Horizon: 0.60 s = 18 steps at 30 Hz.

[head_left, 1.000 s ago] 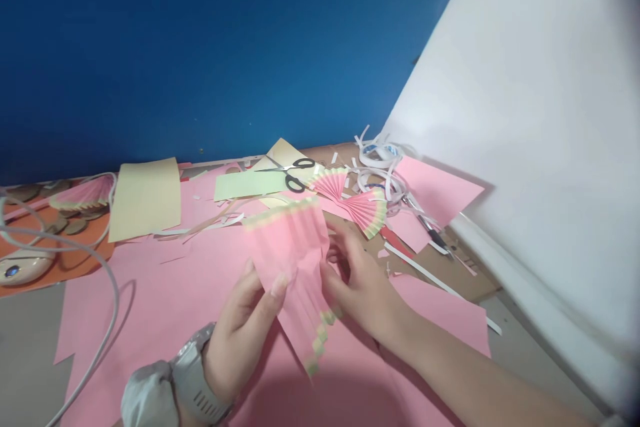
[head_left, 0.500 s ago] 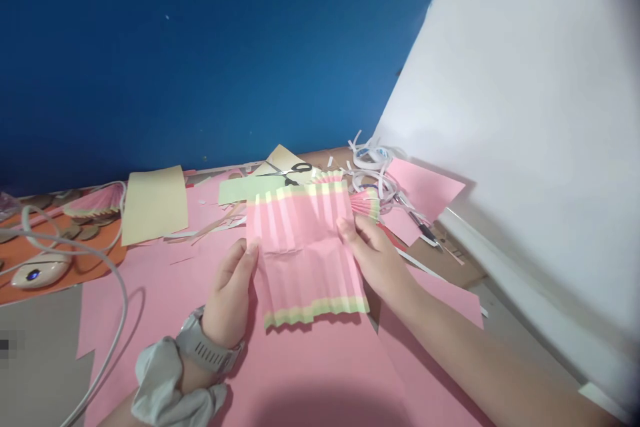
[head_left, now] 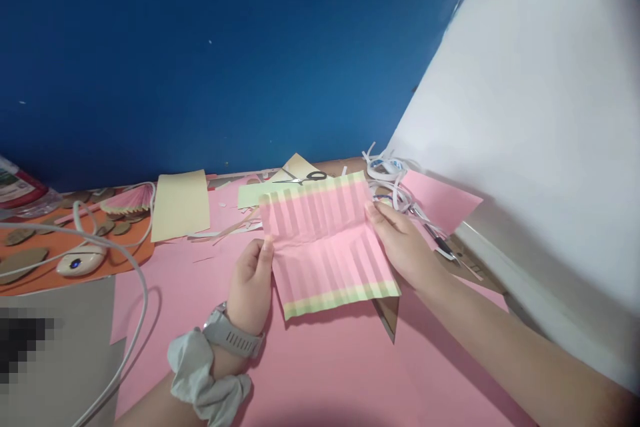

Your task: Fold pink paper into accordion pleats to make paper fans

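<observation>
Pleated pink paper (head_left: 327,243), green band along near and far edges: spread open and held above a large pink sheet (head_left: 320,373) covering the table.
Left hand (head_left: 250,287): closed on the paper's left edge, thumb on top, fingers beneath. Grey watch (head_left: 231,335) and pale scrunchie (head_left: 203,377) on the wrist.
Right hand (head_left: 405,247): pinches the right edge, fingers mostly hidden behind the paper.
Scissors (head_left: 305,178): lying just beyond the paper's far edge.
Cream sheet (head_left: 181,203): flat, to the left.
White paper strips (head_left: 387,170): tangled heap by the white wall.
Mouse (head_left: 80,259) with white cable (head_left: 135,280): far left, on an orange surface.
</observation>
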Each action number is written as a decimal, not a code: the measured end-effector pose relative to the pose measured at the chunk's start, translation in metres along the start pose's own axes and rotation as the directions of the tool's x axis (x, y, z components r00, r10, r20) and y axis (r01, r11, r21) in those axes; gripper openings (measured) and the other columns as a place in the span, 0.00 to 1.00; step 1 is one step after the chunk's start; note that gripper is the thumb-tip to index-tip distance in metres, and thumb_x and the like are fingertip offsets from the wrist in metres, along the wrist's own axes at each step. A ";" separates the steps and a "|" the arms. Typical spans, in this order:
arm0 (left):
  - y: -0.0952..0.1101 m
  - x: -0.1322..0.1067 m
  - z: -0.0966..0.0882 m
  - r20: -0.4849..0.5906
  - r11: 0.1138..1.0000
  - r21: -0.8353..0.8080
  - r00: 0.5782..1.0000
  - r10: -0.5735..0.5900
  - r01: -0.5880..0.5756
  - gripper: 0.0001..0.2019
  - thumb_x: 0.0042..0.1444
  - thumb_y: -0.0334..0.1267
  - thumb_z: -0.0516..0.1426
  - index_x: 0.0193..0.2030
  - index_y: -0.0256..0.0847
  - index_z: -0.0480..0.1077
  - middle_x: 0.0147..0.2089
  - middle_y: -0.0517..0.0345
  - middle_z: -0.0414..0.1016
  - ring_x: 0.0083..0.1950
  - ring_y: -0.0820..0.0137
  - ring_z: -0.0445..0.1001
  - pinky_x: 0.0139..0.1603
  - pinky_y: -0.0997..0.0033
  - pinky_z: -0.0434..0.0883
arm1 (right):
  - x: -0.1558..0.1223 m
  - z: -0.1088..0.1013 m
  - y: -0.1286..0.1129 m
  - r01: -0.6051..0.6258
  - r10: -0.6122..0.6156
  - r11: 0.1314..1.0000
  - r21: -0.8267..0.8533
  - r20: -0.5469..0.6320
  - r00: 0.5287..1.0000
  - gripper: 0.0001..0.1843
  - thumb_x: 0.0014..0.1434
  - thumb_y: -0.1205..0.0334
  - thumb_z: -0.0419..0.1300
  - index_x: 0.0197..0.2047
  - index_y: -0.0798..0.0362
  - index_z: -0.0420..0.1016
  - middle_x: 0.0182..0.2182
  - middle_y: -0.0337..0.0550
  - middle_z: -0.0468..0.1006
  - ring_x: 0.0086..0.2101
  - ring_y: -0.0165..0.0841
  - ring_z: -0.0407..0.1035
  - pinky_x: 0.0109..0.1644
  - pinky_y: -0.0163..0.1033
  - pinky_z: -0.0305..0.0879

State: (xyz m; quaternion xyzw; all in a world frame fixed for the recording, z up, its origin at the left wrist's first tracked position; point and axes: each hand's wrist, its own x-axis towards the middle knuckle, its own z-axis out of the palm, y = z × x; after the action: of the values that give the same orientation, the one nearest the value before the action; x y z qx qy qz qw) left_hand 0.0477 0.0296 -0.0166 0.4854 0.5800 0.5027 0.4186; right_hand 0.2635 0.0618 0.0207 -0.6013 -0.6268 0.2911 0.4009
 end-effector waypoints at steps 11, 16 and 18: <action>0.002 -0.002 0.002 0.036 0.998 -0.061 0.999 0.005 -0.003 0.15 0.59 0.46 0.51 0.25 0.42 0.60 0.24 0.65 0.54 0.27 0.72 0.56 0.29 0.73 0.56 | 0.004 0.012 0.020 0.085 -0.081 0.992 -0.097 0.043 0.996 0.22 0.63 0.47 0.46 0.22 0.51 0.51 0.20 0.33 0.52 0.23 0.29 0.53 0.28 0.35 0.49; 0.003 -0.006 -0.001 0.042 0.992 -0.126 0.999 -0.012 0.018 0.15 0.56 0.46 0.53 0.23 0.43 0.59 0.24 0.64 0.58 0.27 0.71 0.59 0.28 0.72 0.60 | 0.004 0.010 0.023 0.092 -0.085 0.992 -0.084 0.088 0.993 0.21 0.61 0.47 0.49 0.24 0.51 0.55 0.21 0.32 0.55 0.23 0.28 0.55 0.27 0.34 0.50; 0.005 -0.007 0.000 0.057 0.987 -0.158 0.998 -0.023 0.031 0.16 0.56 0.48 0.53 0.23 0.43 0.58 0.24 0.63 0.59 0.25 0.72 0.61 0.26 0.72 0.62 | 0.003 0.009 0.024 0.079 -0.071 0.993 -0.082 0.097 0.993 0.18 0.61 0.47 0.49 0.28 0.52 0.61 0.22 0.33 0.60 0.23 0.29 0.58 0.27 0.34 0.51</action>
State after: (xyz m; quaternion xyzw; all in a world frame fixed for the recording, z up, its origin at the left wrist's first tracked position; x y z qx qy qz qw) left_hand 0.0497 0.0224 -0.0118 0.4563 0.5329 0.5280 0.4785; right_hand 0.2690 0.0685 -0.0037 -0.5794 -0.6792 0.2768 0.3555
